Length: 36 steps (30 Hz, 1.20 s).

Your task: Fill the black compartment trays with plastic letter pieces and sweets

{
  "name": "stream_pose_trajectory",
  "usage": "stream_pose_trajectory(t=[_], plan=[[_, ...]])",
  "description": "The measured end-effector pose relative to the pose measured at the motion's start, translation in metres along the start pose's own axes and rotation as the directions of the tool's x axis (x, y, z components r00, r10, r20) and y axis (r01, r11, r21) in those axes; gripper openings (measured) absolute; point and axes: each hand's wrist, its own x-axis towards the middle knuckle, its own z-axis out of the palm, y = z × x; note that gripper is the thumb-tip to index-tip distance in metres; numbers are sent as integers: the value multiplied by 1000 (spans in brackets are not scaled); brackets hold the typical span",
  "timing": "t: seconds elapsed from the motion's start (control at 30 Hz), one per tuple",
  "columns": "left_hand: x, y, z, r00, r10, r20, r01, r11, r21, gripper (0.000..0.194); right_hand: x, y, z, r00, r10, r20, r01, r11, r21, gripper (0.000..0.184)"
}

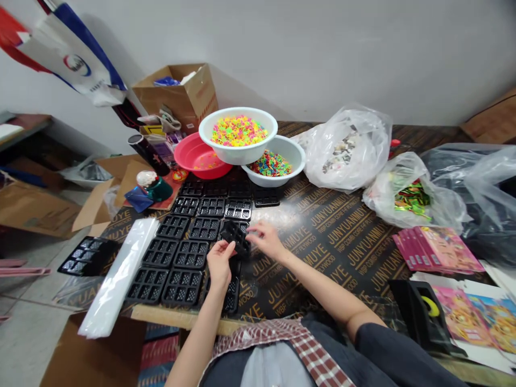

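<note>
A black plastic compartment tray (234,232) is held tilted above the table. My left hand (220,263) grips its lower left edge, thumb on top. My right hand (266,239) has its fingers pinched together at the tray's right edge; whether something small is also between them is too fine to see. Rows of matching black trays (191,253) lie flat to the left and behind, their compartments facing up. Part of one tray (231,295) is hidden under my left hand and forearm.
Behind the trays stand a pale basin (205,121) of bright small plastic pieces, another basin (298,156) of coloured pieces and a red basin (187,153). Clear plastic sleeves (116,279) lie left. Right are plastic bags (342,150), pink printed cards (439,250) and a black tape dispenser (411,312).
</note>
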Motion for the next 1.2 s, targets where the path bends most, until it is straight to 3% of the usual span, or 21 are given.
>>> stream_pose_trajectory(t=[0.1,0.2,0.37,0.5,0.6,0.7,0.77,0.87,0.97,1.07,1.2], plan=[[-8,-10,13,996,-14,89,13,1000,14,41,-28,-22,4,996,-30,80,16,986,167,19],[-10,-12,14,994,31,101,-36,998,46,38,-33,-17,-9,999,30,14,-32,983,180,19],[-1,2,-14,994,77,-83,-77,997,5,39,-19,36,-41,963,90,-254,-141,971,-194,10],[-4,5,-27,994,18,-109,-21,999,-32,40,-9,64,-40,976,175,-132,-216,873,-438,6],[-13,1,-23,997,-9,-81,5,999,-41,40,-9,51,-26,986,122,-114,-159,901,-404,16],[-22,-4,-16,998,-12,-58,10,999,-35,41,-24,15,-11,991,20,-135,-48,978,-205,26],[-29,-8,-10,1000,-25,-9,25,999,-21,40,-40,-11,-3,999,-19,-33,17,999,-51,24],[-37,-12,-5,995,-29,96,27,999,27,38,-58,-36,-1,997,-17,72,9,995,101,16],[-37,-8,-10,994,44,100,-52,996,70,36,-65,-36,-13,998,40,-46,-35,994,105,16],[-26,5,-28,992,124,-6,-124,991,46,37,-69,-20,-29,978,50,-205,-54,998,-14,16],[-21,14,-46,985,154,-78,-151,988,36,37,-81,-7,-30,980,36,-194,-51,996,-74,19]])
